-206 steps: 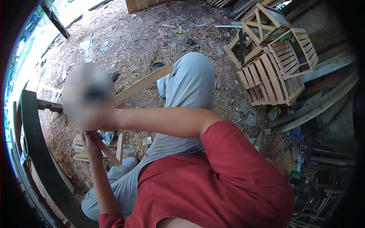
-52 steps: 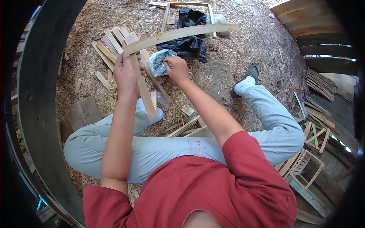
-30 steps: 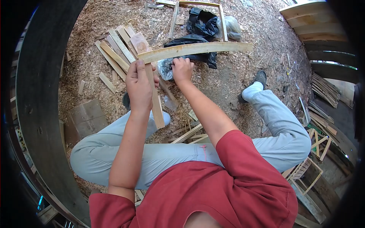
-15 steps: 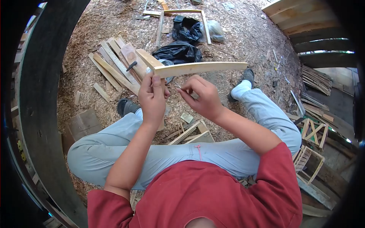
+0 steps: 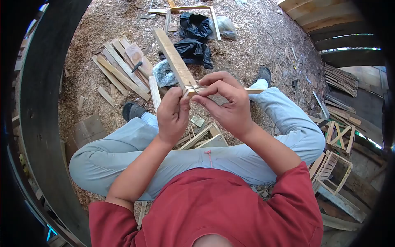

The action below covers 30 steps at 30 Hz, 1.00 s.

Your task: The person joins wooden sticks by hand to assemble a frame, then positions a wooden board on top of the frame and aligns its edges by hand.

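Two wooden strips meet at a corner in front of me: one strip (image 5: pixel 175 57) points away from me, the other (image 5: pixel 254 91) runs off to the right behind my fingers. My left hand (image 5: pixel 172 117) is closed on the corner from the left, thumb and fingers pinching the wood. Against the same joint my right hand (image 5: pixel 228 105) is bent, its thumb and fingertips pinching a thin nail (image 5: pixel 195 87) at the wood. The nail is small and partly covered by the fingers. Beyond my left hand, a hammer (image 5: pixel 137 66) lies on a pile of planks (image 5: pixel 119 74).
Black plastic bags (image 5: pixel 193 51) and a clear bag (image 5: pixel 163 74) lie on the shavings-covered ground. Farther off stands a wooden frame (image 5: pixel 216 24). Between my legs is a small wooden piece (image 5: pixel 205 138). Slatted wooden items (image 5: pixel 331 171) and stacked strips (image 5: pixel 339 80) are at right.
The joined strips have turned, so one strip now points away from me. My right hand has brought the nail left to the corner, beside my left hand.
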Motion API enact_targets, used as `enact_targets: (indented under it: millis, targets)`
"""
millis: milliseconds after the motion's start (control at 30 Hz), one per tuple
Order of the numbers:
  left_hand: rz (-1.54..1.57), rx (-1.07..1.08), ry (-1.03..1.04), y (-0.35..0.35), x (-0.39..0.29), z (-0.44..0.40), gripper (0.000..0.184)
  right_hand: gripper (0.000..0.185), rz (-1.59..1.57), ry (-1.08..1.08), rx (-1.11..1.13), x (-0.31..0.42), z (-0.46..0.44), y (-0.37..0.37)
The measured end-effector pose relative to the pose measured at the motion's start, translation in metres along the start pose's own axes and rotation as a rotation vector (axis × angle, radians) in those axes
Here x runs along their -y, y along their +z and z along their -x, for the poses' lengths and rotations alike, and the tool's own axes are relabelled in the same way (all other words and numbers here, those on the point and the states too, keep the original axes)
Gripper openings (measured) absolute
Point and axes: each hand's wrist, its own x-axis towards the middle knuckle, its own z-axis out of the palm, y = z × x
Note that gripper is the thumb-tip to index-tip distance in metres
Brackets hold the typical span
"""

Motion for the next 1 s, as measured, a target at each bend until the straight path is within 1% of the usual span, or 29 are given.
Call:
enact_targets:
  millis: [33,133,167,300,467,500,567,600,667,700,767,833,900,933,1000]
  targets:
    - [-0.068,0.018,0.079,-0.001,0.000,-0.001,0.020,0.015,-0.015,0.001,0.011,-0.001,0.000,-0.001]
    - [-0.090,0.019,0.125,0.001,0.004,0.001,0.020,0.014,-0.023,-0.024,0.019,-0.001,0.001,-0.003]
    - [-0.089,0.024,0.125,0.002,0.004,0.003,0.020,0.014,-0.016,-0.050,0.017,-0.002,0.002,-0.005]
    - [-0.032,0.039,0.092,0.003,0.005,0.003,0.021,0.013,-0.048,-0.017,0.040,-0.004,0.000,-0.007]
    - [-0.004,0.053,0.076,0.003,-0.001,0.000,0.024,0.012,-0.045,-0.032,0.053,-0.006,-0.003,-0.009]
    - [0.008,0.059,0.044,0.003,-0.002,-0.001,0.025,0.012,-0.046,-0.033,0.056,-0.007,-0.003,-0.009]
    - [0.019,0.056,0.011,-0.001,0.000,-0.004,0.026,0.015,-0.102,0.009,-0.023,-0.012,-0.001,-0.005]
    - [0.061,0.004,-0.066,-0.006,0.006,-0.009,0.026,0.015,-0.103,0.008,-0.017,-0.014,-0.001,-0.003]
    - [0.153,-0.119,-0.203,-0.022,0.015,-0.020,0.028,0.016,-0.079,0.009,-0.163,-0.018,0.003,0.003]
    - [0.201,-0.193,-0.263,-0.033,0.015,-0.030,0.029,0.016,-0.080,0.011,-0.157,-0.019,0.005,0.007]
    - [0.231,-0.311,-0.307,-0.057,0.010,-0.051,0.029,0.016,-0.080,-0.068,-0.148,-0.020,0.011,0.020]
    - [0.354,-0.427,-0.339,-0.076,0.012,-0.066,0.031,0.015,-0.051,-0.088,-0.117,-0.031,0.012,0.040]
    - [0.372,-0.453,-0.327,-0.084,0.015,-0.073,0.031,0.015,0.025,-0.001,0.022,-0.049,0.013,0.062]
    - [0.403,-0.476,-0.322,-0.086,0.018,-0.075,0.030,0.014,0.020,0.086,0.012,-0.062,0.011,0.076]
    - [0.409,-0.501,-0.320,-0.088,0.021,-0.075,0.028,0.014,0.027,0.080,-0.011,-0.090,0.000,0.104]
